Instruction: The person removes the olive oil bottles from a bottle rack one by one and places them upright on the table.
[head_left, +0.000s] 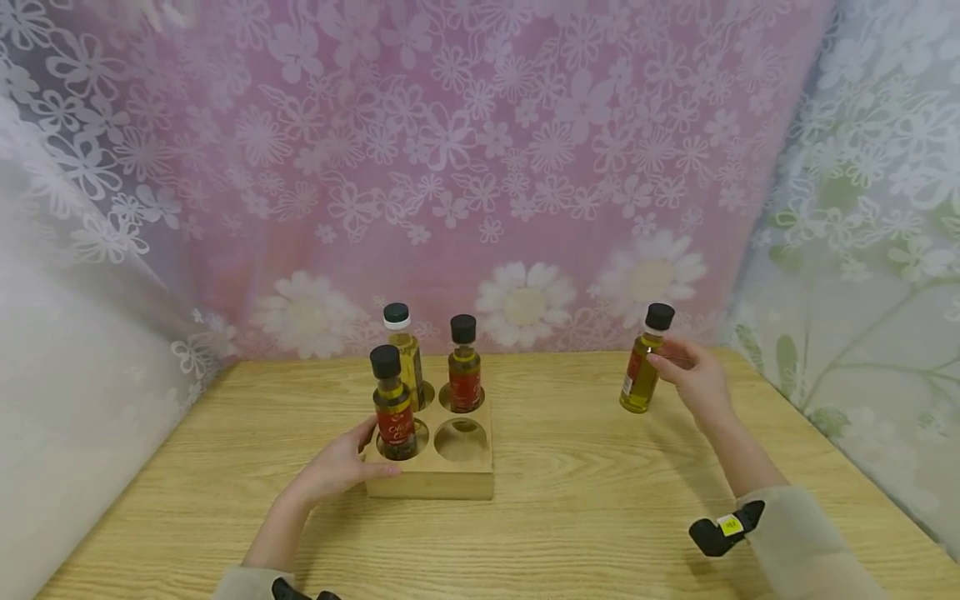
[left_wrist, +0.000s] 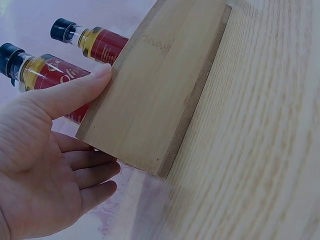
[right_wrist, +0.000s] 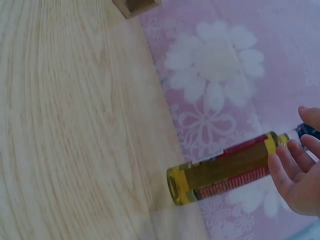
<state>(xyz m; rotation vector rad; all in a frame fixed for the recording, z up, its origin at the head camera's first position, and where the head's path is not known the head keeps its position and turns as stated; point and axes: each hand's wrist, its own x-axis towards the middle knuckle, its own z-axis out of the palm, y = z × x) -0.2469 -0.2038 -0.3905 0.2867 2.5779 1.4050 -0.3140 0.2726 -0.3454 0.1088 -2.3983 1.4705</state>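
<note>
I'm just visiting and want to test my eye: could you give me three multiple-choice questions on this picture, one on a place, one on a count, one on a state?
1. Where does the left hand rest?
A. On the wooden block's left side
B. On a bottle cap
C. Flat on the table, far from the block

2. How many bottles stand in the wooden block?
A. One
B. Three
C. Four

3. How is the lone bottle on the right?
A. Lying on the table
B. Held at its neck by the right hand
C. Standing untouched

Answers:
1 A, the thumb lies on the block's top edge and the fingers along its side.
2 B, three holes are filled and the front right hole is empty.
3 B, the fingers close round its upper part.
</note>
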